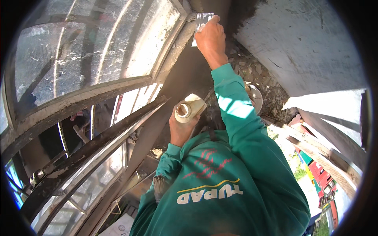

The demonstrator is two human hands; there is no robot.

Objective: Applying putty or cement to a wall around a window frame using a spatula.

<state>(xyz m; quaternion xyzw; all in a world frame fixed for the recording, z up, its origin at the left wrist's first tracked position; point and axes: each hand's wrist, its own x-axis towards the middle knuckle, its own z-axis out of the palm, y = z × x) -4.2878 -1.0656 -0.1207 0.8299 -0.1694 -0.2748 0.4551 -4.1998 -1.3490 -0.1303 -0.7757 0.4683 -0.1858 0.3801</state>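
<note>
The right hand (212,38) is gripping and partly hiding a flat blade (202,19) near the window frame (178,50), contact being indeterminable, while the left hand (180,130) is clasping a pale bottle (195,105) before the sweatshirt (260,167), contents showing unclearly.

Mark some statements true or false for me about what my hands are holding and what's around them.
1. The right hand holds a flat, shiny plate. True.
2. The left hand is empty. False: it grips a cream-coloured container.
3. The container is capped. False: its mouth is open.
4. Both sleeves are green. True.
5. The large windowpane at upper left is spotless. False: it is speckled with pale marks.
</note>
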